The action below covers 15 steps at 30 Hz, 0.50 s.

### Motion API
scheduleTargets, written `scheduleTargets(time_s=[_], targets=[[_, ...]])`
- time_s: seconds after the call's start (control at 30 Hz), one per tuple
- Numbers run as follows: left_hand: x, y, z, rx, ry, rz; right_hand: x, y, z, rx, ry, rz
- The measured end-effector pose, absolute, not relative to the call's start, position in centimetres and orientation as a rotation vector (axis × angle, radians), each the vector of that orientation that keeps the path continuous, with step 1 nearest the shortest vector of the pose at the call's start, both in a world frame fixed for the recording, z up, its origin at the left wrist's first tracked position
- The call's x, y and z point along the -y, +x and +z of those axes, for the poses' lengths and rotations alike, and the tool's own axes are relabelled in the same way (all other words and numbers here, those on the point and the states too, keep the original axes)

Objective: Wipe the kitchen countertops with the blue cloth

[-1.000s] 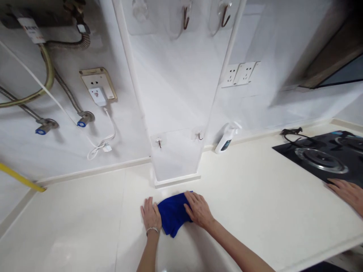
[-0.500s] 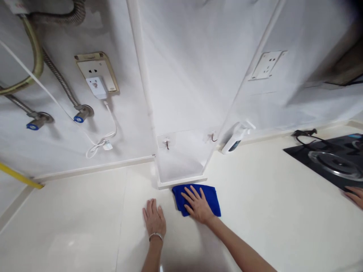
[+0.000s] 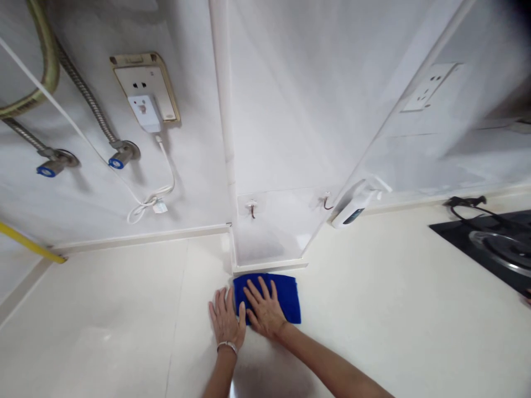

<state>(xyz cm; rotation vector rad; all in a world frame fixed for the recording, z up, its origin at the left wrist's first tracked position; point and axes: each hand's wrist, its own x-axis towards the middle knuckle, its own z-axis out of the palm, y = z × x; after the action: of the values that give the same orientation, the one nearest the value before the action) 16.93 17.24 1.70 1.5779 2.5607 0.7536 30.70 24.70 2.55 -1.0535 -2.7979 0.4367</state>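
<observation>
Blue cloth (image 3: 286,298), long axis sideways, right hand (image 3: 264,308) atop, left hand (image 3: 226,319) touching

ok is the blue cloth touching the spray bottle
Apart. The head view shows the blue cloth lying on the counter, with bare counter between it and the white spray bottle.

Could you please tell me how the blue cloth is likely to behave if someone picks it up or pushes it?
It will probably be floppy and light: the blue cloth lies folded flat, pressed down under the right hand. Its soft-looking, matt surface suggests it would drape rather than hold a shape. On the smooth cream counter, it would likely slide under hand pressure, and it seems unlikely to roll.
</observation>
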Motion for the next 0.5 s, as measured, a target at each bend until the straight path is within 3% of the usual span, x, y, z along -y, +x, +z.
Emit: scheduleTargets(time_s=[0.23, 0.5], targets=[[-17.6, 16.4, 1.8, -2.564, 1.48, 0.734, -24.9, 30.3, 3.9, 2.815, -0.74, 0.668], [-16.9, 16.1, 2.1, -2.459, 1.587, 0.563, -23.5, 37.3, 0.7, 2.556, -0.955, 0.323]])
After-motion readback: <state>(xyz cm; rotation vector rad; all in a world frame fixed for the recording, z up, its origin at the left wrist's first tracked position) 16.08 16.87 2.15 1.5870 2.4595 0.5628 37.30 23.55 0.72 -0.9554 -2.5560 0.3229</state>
